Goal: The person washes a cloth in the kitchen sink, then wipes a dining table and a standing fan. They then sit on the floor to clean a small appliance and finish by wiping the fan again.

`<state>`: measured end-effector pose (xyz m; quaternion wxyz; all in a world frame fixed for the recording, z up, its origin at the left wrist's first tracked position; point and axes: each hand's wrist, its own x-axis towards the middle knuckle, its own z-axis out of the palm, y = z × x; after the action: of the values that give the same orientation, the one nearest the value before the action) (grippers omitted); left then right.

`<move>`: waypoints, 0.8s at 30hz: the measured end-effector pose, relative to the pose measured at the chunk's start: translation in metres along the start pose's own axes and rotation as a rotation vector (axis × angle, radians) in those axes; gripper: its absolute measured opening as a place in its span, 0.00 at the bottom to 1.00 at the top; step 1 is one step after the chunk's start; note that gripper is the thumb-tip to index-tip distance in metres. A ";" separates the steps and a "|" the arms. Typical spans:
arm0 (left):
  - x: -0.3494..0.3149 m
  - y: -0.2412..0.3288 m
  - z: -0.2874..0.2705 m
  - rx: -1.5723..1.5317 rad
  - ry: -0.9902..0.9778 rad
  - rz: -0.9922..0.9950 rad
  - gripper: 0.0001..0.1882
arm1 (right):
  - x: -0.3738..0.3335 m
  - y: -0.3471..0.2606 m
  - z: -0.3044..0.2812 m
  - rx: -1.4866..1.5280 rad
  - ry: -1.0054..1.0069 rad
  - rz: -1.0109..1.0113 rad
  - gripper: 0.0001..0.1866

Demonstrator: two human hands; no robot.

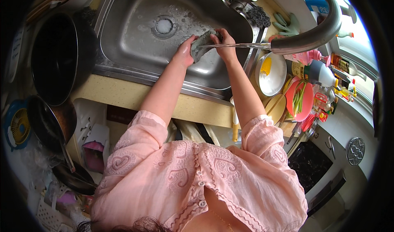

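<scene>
A grey-green dishcloth [198, 51], looking wet and bunched, is held over the sink [131, 39] between my two hands. My left hand [186, 54] grips its left side, and my right hand [225, 47] has the right side with the fingers curled over it. From the curved metal faucet [308, 43] on the right, a stream of water [248, 45] runs across my right fingers onto the cloth. Farther back in the sink lies the round drain [164, 26], with white foam in it. Wet streaks and suds mark the sink's bottom.
Right of the sink are a steel scouring pad [258, 17], a white bowl [273, 78] with something yellow inside, a red plate [298, 99] with green stalks, and several bottles. A large black pot [61, 59] stands at the left, above frying pans [43, 117].
</scene>
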<state>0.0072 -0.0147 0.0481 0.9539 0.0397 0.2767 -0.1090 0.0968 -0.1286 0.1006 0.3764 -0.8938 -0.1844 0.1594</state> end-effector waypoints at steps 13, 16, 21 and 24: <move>0.052 -0.024 -0.071 -0.043 0.070 0.079 0.17 | -0.051 -0.064 0.053 -0.465 -0.100 0.020 0.13; 0.007 -0.016 0.000 0.241 0.264 0.033 0.16 | -0.024 -0.038 0.043 -0.346 -0.035 0.101 0.19; -0.004 -0.012 0.009 0.165 0.153 0.158 0.18 | 0.009 0.040 0.047 0.061 -0.052 0.370 0.28; -0.002 -0.004 0.002 0.087 0.050 0.228 0.20 | -0.006 0.012 0.018 1.043 -0.218 0.548 0.29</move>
<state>0.0059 -0.0184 0.0512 0.9504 0.1147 0.2889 -0.0109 0.0867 -0.1278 0.0806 0.6896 -0.5847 0.1180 0.4108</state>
